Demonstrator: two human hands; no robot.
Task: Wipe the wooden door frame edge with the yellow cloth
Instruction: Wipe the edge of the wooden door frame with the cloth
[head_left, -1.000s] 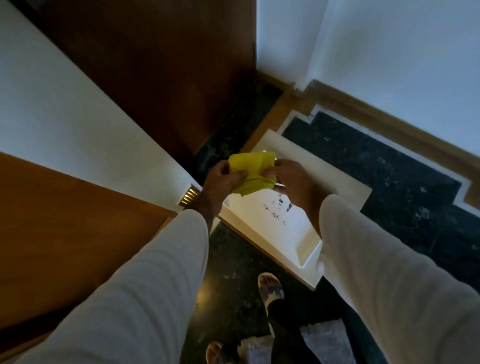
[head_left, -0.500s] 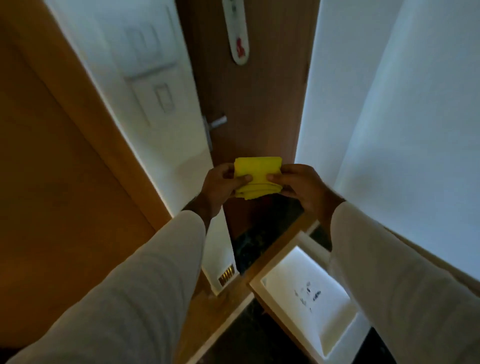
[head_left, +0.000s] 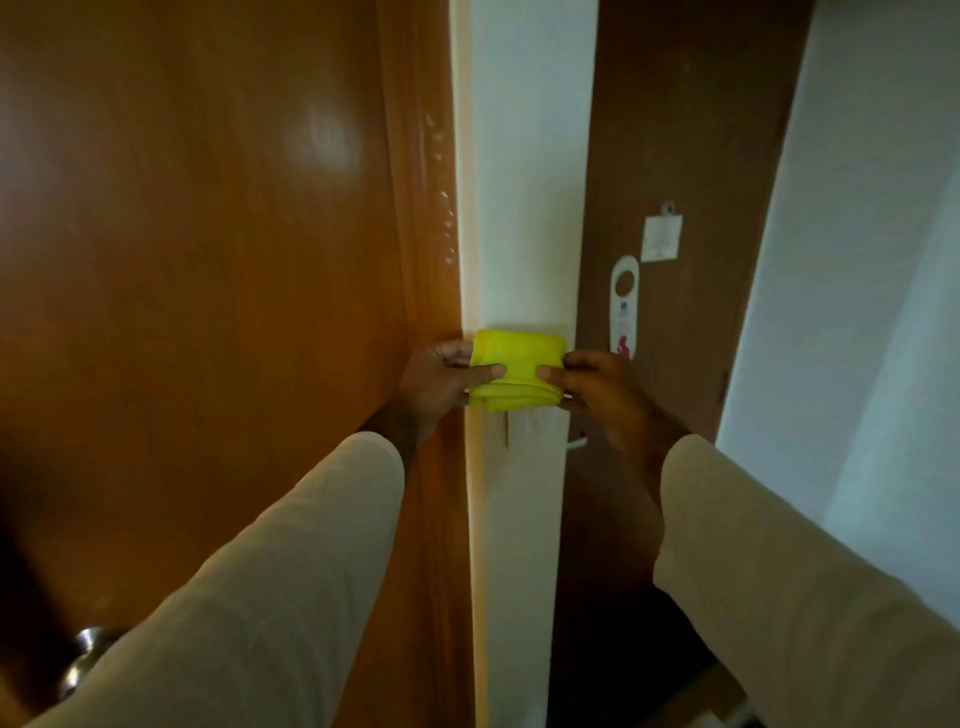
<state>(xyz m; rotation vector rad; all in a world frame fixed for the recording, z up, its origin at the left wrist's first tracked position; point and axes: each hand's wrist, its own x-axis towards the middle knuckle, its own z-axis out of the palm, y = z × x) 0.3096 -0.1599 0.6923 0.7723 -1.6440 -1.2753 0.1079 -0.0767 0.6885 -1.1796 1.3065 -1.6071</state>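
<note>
A folded yellow cloth (head_left: 515, 370) is held at chest height between both hands, in front of a narrow white wall strip. My left hand (head_left: 441, 382) pinches its left end and my right hand (head_left: 597, 387) pinches its right end. The wooden door frame edge (head_left: 423, 218) runs vertically just left of the cloth, with pale specks on it higher up. My left hand overlaps that edge; whether the cloth touches it is unclear.
A glossy wooden door (head_left: 208, 260) fills the left, with a metal knob (head_left: 85, 657) low down. A darker brown door (head_left: 685, 156) stands behind on the right, with a white hanger tag (head_left: 623, 306) and a small notice (head_left: 661, 236). A white wall (head_left: 872, 260) closes the right side.
My view has swung up from the floor to the door frame. Both hands have kept hold of the cloth and lifted it up level with the frame.
</note>
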